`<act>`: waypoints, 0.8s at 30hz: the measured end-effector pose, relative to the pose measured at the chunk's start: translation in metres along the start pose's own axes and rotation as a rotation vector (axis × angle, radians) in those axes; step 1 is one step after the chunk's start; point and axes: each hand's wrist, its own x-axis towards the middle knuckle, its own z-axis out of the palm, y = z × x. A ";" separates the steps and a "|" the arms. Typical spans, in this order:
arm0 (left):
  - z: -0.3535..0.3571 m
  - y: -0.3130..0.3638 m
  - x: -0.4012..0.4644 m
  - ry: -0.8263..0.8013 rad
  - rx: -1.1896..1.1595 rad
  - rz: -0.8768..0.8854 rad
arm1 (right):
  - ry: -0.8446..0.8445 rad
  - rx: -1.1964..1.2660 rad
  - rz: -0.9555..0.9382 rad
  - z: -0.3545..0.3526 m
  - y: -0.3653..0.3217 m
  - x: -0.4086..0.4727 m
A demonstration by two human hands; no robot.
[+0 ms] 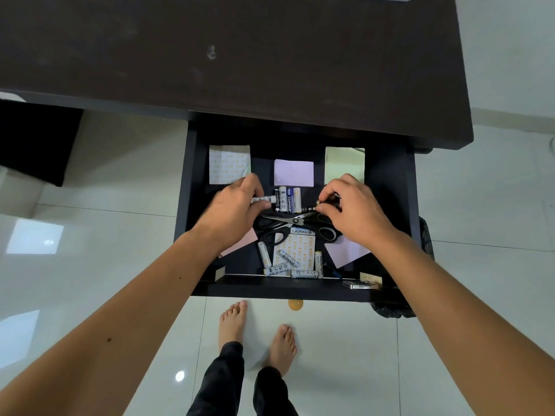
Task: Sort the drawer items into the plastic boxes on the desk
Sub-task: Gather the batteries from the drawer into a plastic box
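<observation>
The dark drawer (192, 205) is pulled out under the desk. My left hand (232, 210) grips a white battery (264, 199) near the drawer's middle. My right hand (353, 210) pinches a black battery (329, 202) to the right of it. Between the hands, three upright batteries (288, 200) stand side by side. Black scissors (288, 223) lie below them. Several white batteries (285, 262) lie loose near the front wall. Sticky-note pads sit at the back: patterned (229, 163), lilac (293, 172), pale green (344, 163). No plastic boxes are in view.
The dark desktop (240, 55) fills the top of the view. A pink pad (240, 243) and a lilac pad (345, 250) lie partly under my arms. A metal object (359, 285) rests on the drawer's front edge. My bare feet stand on white floor tiles (345, 355).
</observation>
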 end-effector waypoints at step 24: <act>-0.001 0.007 0.016 0.007 -0.199 -0.124 | -0.126 -0.061 -0.124 0.005 -0.002 0.002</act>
